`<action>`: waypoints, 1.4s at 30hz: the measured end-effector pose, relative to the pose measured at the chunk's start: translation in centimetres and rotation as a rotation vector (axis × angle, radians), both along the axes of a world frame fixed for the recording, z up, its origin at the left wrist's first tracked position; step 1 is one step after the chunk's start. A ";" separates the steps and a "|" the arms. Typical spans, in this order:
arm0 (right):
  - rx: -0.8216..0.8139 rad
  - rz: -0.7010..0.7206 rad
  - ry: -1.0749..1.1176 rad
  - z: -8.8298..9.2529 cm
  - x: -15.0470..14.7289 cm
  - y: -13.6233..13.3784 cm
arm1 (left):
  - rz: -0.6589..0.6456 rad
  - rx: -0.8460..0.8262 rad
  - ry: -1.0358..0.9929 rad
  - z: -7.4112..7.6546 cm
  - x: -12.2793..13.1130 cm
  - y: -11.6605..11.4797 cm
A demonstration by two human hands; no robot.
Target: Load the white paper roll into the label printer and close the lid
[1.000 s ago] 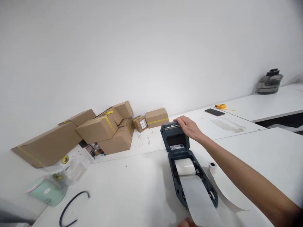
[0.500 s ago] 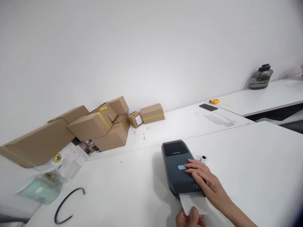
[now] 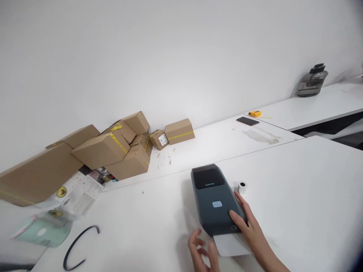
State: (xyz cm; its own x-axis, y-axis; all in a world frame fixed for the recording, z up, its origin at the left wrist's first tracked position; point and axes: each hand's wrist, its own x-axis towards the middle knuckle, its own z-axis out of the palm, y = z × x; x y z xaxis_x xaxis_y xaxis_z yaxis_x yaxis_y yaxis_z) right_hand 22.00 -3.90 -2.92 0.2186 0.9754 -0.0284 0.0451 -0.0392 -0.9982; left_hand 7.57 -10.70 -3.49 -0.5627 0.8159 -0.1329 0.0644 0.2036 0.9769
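Observation:
A dark blue-grey label printer point(image 3: 218, 217) rests on the white table, with a light blue button point(image 3: 217, 204) on its top. From its near end sticks out a sheet of white paper point(image 3: 231, 245). My right hand point(image 3: 251, 224) holds the printer's right side, thumb on the lid and fingers along the edge. Beside the near left corner, my left hand point(image 3: 200, 251) has its fingers apart and curved, with nothing in them; it is partly cut off by the frame's lower edge. A small white roll point(image 3: 242, 186) with a dark core stands just right of the printer.
Cardboard boxes point(image 3: 99, 149) are piled against the wall at left. In front lie plastic packages point(image 3: 48, 230) and a curved black strip point(image 3: 75, 247). A phone point(image 3: 247, 121), a yellow tape measure point(image 3: 255, 113) and a dark translucent jug point(image 3: 312, 83) are at the far right.
My left hand has let go of the paper and moved left, beside the printer. My right hand has slid from the button area to the printer's right side.

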 end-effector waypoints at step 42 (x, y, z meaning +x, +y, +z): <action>0.031 0.161 -0.001 -0.8 1.1 -2.0 | -0.287 -0.220 -0.525 1.3 3.5 0.8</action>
State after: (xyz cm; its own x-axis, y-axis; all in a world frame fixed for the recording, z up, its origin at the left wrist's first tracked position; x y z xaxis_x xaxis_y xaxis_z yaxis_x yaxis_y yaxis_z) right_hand 23.13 -5.87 -3.69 0.0597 0.9982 0.0025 0.0491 -0.0004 -0.9988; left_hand 11.11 -9.90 -2.21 -0.1398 0.8467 -0.5133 -0.3295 0.4491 0.8305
